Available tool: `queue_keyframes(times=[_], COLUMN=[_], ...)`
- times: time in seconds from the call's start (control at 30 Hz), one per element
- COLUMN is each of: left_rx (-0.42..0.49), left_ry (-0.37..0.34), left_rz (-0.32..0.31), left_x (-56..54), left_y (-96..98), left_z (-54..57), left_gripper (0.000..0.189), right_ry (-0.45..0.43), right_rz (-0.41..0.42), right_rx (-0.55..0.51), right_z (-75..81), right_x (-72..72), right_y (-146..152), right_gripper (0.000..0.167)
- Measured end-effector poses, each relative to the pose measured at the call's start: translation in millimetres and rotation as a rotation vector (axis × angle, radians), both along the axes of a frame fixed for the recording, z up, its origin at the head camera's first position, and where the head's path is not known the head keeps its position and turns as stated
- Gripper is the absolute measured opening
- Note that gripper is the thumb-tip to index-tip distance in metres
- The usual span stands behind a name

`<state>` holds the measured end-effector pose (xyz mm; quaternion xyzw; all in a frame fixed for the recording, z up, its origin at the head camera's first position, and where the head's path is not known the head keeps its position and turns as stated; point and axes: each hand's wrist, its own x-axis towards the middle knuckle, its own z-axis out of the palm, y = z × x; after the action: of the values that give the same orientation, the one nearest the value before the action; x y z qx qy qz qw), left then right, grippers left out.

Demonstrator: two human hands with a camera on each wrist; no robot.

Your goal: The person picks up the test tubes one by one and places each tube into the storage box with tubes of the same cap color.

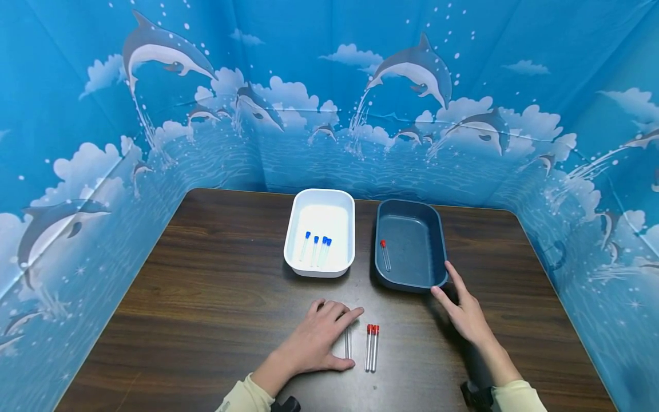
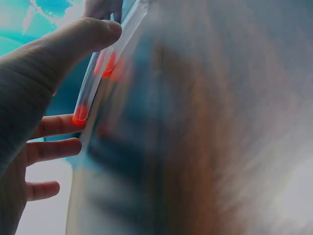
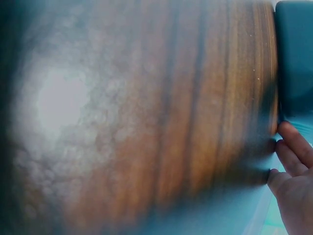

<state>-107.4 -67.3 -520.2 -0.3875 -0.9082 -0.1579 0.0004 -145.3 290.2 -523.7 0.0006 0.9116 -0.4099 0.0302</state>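
Note:
On the table, my left hand [image 1: 321,337] reaches over clear test tubes [image 1: 348,345], its thumb and index finger spread along their length. Their tops are hidden in the head view. In the left wrist view the index finger meets the red cap [image 2: 79,116] of a test tube, while the thumb crosses in front of it. Two red-capped test tubes [image 1: 372,348] lie just right of that hand. My right hand [image 1: 468,317] touches the near right corner of the dark blue tray [image 1: 412,286] with thumb and index finger extended. One red-capped test tube [image 1: 385,256] is inside this tray.
A white tray [image 1: 320,273] stands left of the dark one, with several blue-capped test tubes [image 1: 316,249] in it. Both trays stand toward the back of the brown wooden table [image 1: 206,286]. A blue dolphin-print curtain [image 1: 309,149] surrounds the back and sides.

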Motion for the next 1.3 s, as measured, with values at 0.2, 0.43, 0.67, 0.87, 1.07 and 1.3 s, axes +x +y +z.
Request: queue_keyframes(times=[0.2,0.43,0.67,0.87,1.07,1.3], left_rx=[0.017,0.045,0.053,0.048,0.027,0.021], left_ry=[0.068,0.091,0.161,0.144,0.146,0.139], left_rz=[0.023,0.007,-0.008,-0.015,-0.003,0.002], left_x=[-8.0,-18.5,-30.1,-38.1,-46.4,-59.0], left_y=[-4.3,0.1,4.8,6.9,10.2,16.2], left_z=[6.3,15.9,29.2,41.1,49.2,52.9], left_gripper=[0.097,0.095,0.092,0.092,0.093,0.091], right_ry=[0.011,0.01,0.016,0.033,0.046,0.034], right_rz=[-0.006,-0.004,0.001,0.0,0.001,-0.002], right_rx=[-0.014,-0.014,-0.014,-0.015,-0.022,-0.025], right_z=[-2.8,-0.6,2.3,0.0,-1.5,-1.3], right_x=[0.0,-0.8,-2.1,-0.9,1.9,2.1], right_y=[0.5,0.4,-0.3,-0.4,-1.3,-0.4], right_gripper=[0.072,0.071,0.071,0.071,0.071,0.071])
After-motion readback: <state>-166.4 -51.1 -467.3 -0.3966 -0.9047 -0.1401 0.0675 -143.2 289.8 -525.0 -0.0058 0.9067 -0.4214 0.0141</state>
